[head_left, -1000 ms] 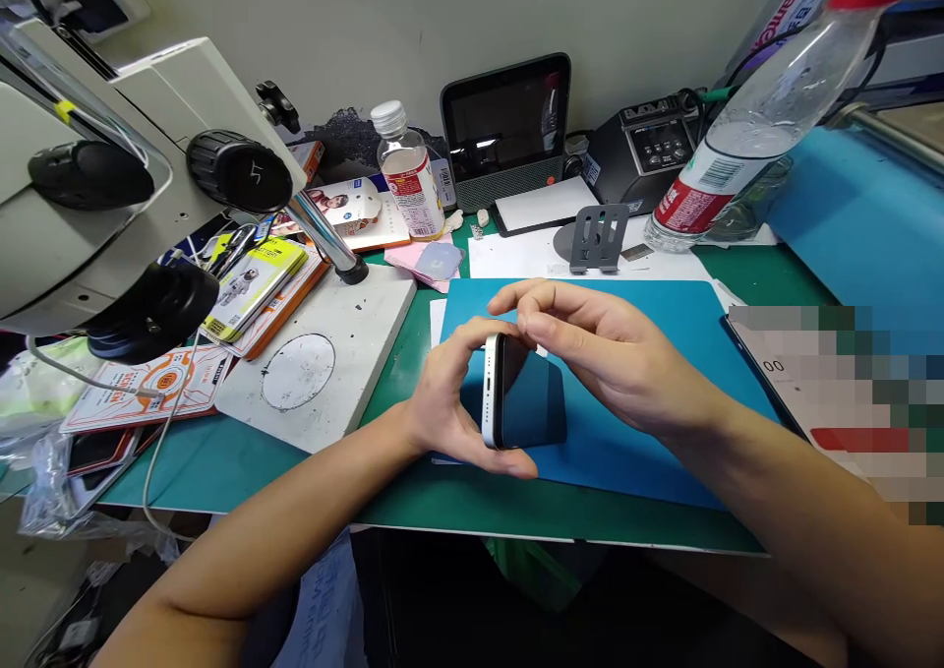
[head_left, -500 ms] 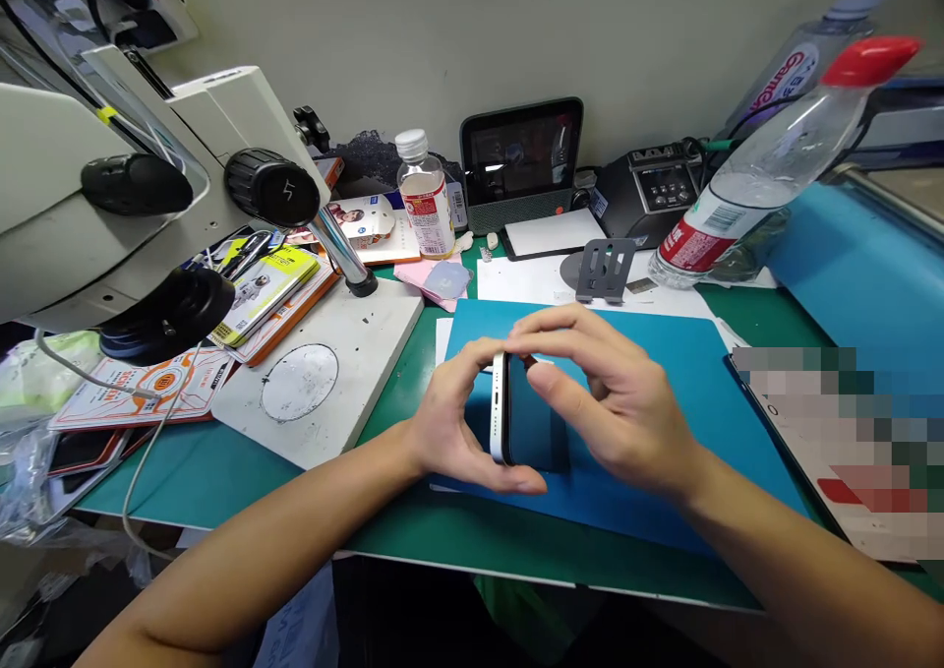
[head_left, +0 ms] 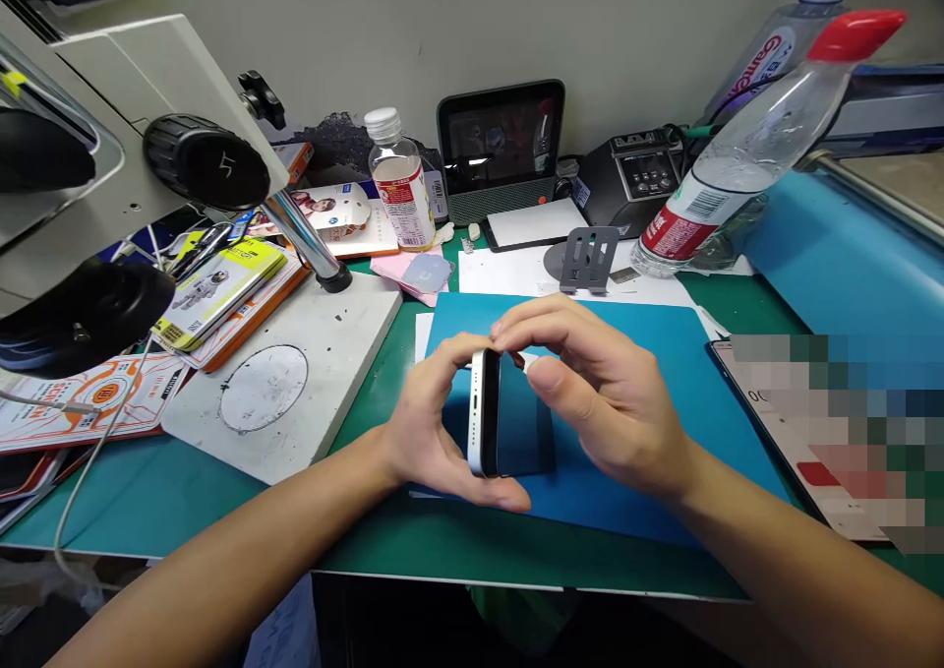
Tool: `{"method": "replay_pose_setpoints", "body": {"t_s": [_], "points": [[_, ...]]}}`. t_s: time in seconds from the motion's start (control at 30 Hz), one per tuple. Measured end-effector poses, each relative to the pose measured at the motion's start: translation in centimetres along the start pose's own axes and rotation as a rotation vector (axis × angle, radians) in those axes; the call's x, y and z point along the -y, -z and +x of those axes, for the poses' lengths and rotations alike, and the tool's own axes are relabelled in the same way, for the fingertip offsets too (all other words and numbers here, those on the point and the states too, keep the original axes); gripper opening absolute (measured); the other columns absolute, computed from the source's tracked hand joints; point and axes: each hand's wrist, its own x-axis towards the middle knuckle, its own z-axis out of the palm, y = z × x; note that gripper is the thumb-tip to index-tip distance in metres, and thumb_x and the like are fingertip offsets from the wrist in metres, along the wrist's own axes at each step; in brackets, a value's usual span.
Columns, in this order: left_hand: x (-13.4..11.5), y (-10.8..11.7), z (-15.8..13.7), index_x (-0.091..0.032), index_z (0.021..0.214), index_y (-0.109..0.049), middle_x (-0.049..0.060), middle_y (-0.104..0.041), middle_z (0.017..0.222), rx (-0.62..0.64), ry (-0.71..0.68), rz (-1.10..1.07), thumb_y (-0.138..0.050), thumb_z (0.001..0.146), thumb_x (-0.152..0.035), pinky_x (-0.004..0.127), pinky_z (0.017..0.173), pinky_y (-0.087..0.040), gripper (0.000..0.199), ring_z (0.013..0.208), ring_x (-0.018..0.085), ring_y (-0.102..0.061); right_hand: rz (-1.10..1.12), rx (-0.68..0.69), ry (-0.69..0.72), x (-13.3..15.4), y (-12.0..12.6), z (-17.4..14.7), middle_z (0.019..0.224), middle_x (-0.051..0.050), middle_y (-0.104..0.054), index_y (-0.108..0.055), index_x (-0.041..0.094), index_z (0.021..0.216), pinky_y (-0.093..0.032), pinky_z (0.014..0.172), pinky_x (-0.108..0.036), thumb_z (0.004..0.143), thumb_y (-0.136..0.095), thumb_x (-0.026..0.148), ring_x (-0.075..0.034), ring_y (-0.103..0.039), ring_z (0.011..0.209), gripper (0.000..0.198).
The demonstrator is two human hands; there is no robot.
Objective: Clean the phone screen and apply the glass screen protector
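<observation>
A phone [head_left: 476, 422] with a pale metal edge stands on its long side above the blue mat [head_left: 634, 353], its charging port end facing me and its dark face turned right. My left hand [head_left: 428, 412] is closed around it from the left, thumb under the lower edge and fingers at the upper one. Over the phone's top right edge curves my right hand [head_left: 619, 402], its fingertips touching near the upper corner. Between that thumb and fingers shows a small dark red and whitish thing [head_left: 522, 361], too small to name.
At left a microscope [head_left: 206, 161] overhangs its white base [head_left: 346, 353]. Along the wall stand a small bottle [head_left: 402, 186], a smart display [head_left: 501, 147] and a black device [head_left: 634, 181]. A grey phone stand [head_left: 588, 260], a red-capped bottle [head_left: 730, 176] and a tablet [head_left: 796, 432] lie to the right.
The whole view has shifted, so the bench things sit further left in it. Both hands keep nearly the same hold on the phone.
</observation>
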Motion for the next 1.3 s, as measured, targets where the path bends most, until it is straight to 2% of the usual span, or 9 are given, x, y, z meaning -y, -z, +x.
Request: {"method": "replay_pose_setpoints", "body": {"t_s": [0.27, 0.4, 0.57, 0.67, 0.77, 0.83, 0.97, 1.13, 1.3], "points": [[0.2, 0.1, -0.1, -0.022, 0.137, -0.054, 0.010, -0.068, 0.114, -0.004, 0.001, -0.012, -0.091, 0.056, -0.072, 0.041, 0.086, -0.056, 0.102, 0.097, 0.028, -0.071, 0.060, 0.022, -0.025, 0.0, 0.1, 0.2, 0.110, -0.005, -0.067, -0.070, 0.027, 0.109, -0.050, 0.096, -0.036, 0.102, -0.059, 0.035, -0.021, -0.063, 0.108, 0.015], [0.0, 0.2, 0.0, -0.023, 0.136, -0.054, 0.010, -0.069, 0.113, 0.003, 0.029, -0.021, -0.090, 0.059, -0.072, 0.044, 0.091, -0.057, 0.098, 0.098, 0.028, -0.071, 0.070, 0.056, -0.006, -0.3, 0.2, 0.3, 0.110, -0.005, -0.066, -0.070, 0.026, 0.110, -0.051, 0.095, -0.037, 0.101, -0.062, 0.044, -0.022, -0.062, 0.108, 0.022], [-0.2, 0.1, 0.4, -0.024, 0.131, -0.055, 0.009, -0.070, 0.114, 0.012, 0.032, -0.026, -0.088, 0.060, -0.073, 0.043, 0.090, -0.059, 0.093, 0.102, 0.029, -0.072, 0.044, 0.140, 0.013, -0.7, 0.8, 0.7, 0.116, -0.006, -0.063, -0.068, 0.028, 0.115, -0.052, 0.097, -0.038, 0.084, -0.074, 0.065, -0.025, -0.060, 0.113, 0.048], [-0.2, 0.1, 0.5, -0.024, 0.128, -0.055, 0.009, -0.070, 0.113, -0.012, 0.045, -0.037, -0.088, 0.059, -0.075, 0.043, 0.090, -0.059, 0.092, 0.101, 0.028, -0.072, -0.022, 0.225, 0.016, -0.9, 1.3, 0.9, 0.126, -0.006, -0.059, -0.062, 0.031, 0.122, -0.051, 0.103, -0.039, 0.070, -0.082, 0.070, -0.027, -0.058, 0.121, 0.068], [-0.1, 0.1, 0.6, -0.024, 0.126, -0.055, 0.009, -0.070, 0.113, -0.015, 0.053, -0.041, -0.089, 0.058, -0.074, 0.042, 0.088, -0.059, 0.091, 0.101, 0.028, -0.072, -0.107, 0.308, 0.054, -1.0, 1.6, 1.1, 0.135, -0.006, -0.055, -0.053, 0.034, 0.130, -0.051, 0.105, -0.041, 0.060, -0.092, 0.063, -0.030, -0.055, 0.128, 0.085], [0.0, 0.1, 0.6, -0.024, 0.125, -0.054, 0.010, -0.070, 0.114, -0.011, 0.064, -0.041, -0.088, 0.058, -0.075, 0.041, 0.088, -0.058, 0.091, 0.103, 0.028, -0.072, -0.154, 0.342, 0.072, -1.0, 1.7, 1.1, 0.139, -0.007, -0.052, -0.049, 0.035, 0.132, -0.051, 0.107, -0.042, 0.061, -0.096, 0.053, -0.030, -0.053, 0.131, 0.088], [0.0, 0.3, 0.5, -0.024, 0.125, -0.054, 0.010, -0.069, 0.115, -0.005, 0.113, -0.027, -0.086, 0.060, -0.077, 0.043, 0.090, -0.058, 0.090, 0.103, 0.028, -0.071, -0.176, 0.360, 0.093, -0.7, 1.7, 1.1, 0.141, -0.009, -0.049, -0.043, 0.034, 0.134, -0.051, 0.111, -0.045, 0.072, -0.092, 0.039, -0.029, -0.053, 0.133, 0.080], [-0.1, 0.7, 0.0, -0.024, 0.128, -0.056, 0.011, -0.068, 0.120, 0.002, 0.098, 0.013, -0.078, 0.069, -0.080, 0.045, 0.097, -0.056, 0.084, 0.110, 0.029, -0.069, -0.164, 0.366, 0.101, -0.3, 1.5, 1.0, 0.140, -0.009, -0.052, -0.044, 0.032, 0.132, -0.053, 0.110, -0.044, 0.074, -0.090, 0.035, -0.027, -0.056, 0.132, 0.074], [-0.6, 0.9, 0.1, -0.023, 0.124, -0.058, 0.010, -0.071, 0.118, -0.039, 0.167, 0.053, -0.076, 0.072, -0.079, 0.043, 0.094, -0.056, 0.078, 0.107, 0.028, -0.071, -0.041, 0.340, -0.006, -0.5, 1.5, 0.9, 0.146, -0.009, -0.057, -0.043, 0.031, 0.133, -0.048, 0.117, -0.048, 0.077, -0.088, 0.030, -0.027, -0.060, 0.134, 0.071]]}}
